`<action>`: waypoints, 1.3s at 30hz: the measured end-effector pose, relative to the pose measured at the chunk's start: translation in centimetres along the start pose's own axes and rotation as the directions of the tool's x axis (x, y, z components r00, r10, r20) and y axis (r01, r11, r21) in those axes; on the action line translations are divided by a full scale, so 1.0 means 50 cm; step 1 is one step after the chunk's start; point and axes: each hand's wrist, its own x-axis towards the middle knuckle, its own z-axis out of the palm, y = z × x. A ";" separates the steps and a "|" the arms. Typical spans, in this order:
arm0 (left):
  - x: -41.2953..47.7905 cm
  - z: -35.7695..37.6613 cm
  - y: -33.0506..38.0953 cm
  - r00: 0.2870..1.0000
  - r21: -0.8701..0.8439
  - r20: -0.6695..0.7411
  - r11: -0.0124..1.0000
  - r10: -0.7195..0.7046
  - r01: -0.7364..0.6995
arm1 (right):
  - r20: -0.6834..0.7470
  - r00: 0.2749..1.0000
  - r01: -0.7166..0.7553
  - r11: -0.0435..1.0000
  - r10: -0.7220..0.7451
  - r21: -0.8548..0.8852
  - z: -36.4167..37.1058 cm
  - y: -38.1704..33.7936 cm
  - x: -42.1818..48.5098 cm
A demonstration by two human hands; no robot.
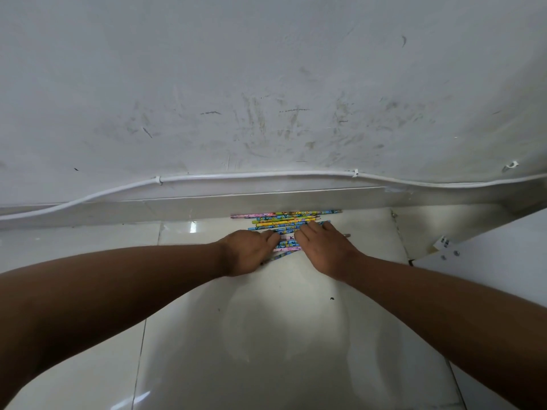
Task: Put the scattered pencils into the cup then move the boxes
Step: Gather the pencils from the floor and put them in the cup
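Observation:
Several colourful patterned pencils (284, 218) lie in a loose row on the glossy tiled floor, close to the foot of the wall. My left hand (247, 251) sits at the near left of the pile, its fingers curled over the nearest pencils. My right hand (324, 247) rests on the pile from the right, with its fingers laid across the pencils. The hands hide part of the pile. No cup or box shows in the head view.
A scuffed white wall rises just behind the pencils, with a white cable (266, 175) clipped along its base above a skirting ledge. A white panel with screws (488, 255) stands at the right. Pale floor tiles (266, 335) stretch toward me.

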 end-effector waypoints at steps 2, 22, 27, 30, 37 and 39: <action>0.000 -0.008 -0.003 1.000 -0.047 -0.011 0.999 0.017 -0.017 | 0.000 1.000 0.013 0.998 -0.013 0.063 -0.006 0.004 -0.002; 0.087 0.012 0.073 0.976 -0.163 -0.109 0.972 -0.190 0.171 | 0.322 0.911 -0.300 0.949 0.256 0.093 -0.057 0.181 -0.085; 0.116 0.020 0.088 0.975 0.013 -0.033 0.976 -0.218 0.218 | 0.361 0.899 -0.313 0.941 0.248 0.131 -0.061 0.201 -0.109; 0.101 0.038 0.079 0.988 0.197 -0.123 0.974 -0.091 0.114 | 0.338 0.905 -0.326 0.931 0.258 0.165 -0.059 0.198 -0.112; 0.082 0.063 0.066 1.000 0.234 0.026 0.972 0.002 -0.007 | 0.320 0.909 -0.351 0.906 0.268 0.238 -0.062 0.189 -0.095; 0.066 0.050 0.071 0.994 0.113 0.087 0.992 -0.065 0.054 | 0.350 0.902 -0.351 0.902 0.253 0.253 -0.063 0.183 -0.089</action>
